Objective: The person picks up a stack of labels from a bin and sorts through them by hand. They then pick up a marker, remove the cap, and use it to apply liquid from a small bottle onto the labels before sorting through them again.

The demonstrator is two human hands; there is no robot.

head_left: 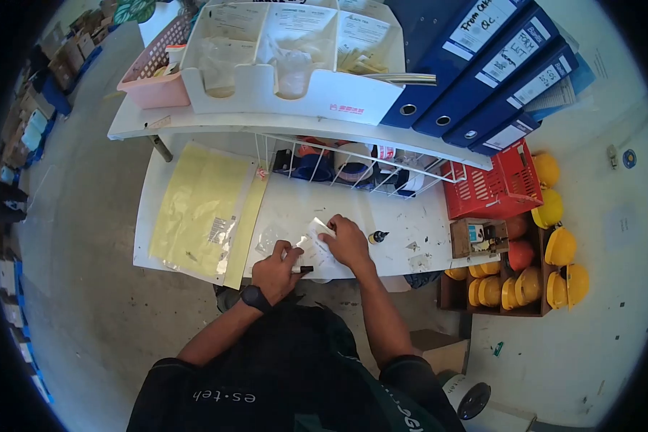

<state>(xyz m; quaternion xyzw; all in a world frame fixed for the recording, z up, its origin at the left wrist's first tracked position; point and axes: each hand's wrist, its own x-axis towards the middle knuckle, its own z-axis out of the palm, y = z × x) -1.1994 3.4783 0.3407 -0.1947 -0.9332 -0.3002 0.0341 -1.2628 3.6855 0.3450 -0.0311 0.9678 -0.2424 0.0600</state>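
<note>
My left hand is closed around a white marker with a black end, close to the white desk's front edge. A white paper slip sits under the fingers of my right hand, which pinch its upper part. More white paper lies between the two hands. Just right of my right hand is a small dark bottle with a pointed black cap. A clear plastic bag lies flat beyond my left hand.
Left on the desk lies a large yellow plastic-covered sheet. A wire basket hangs beneath the shelf, which bears a white divided box and blue binders. A red basket and yellow helmets stand right.
</note>
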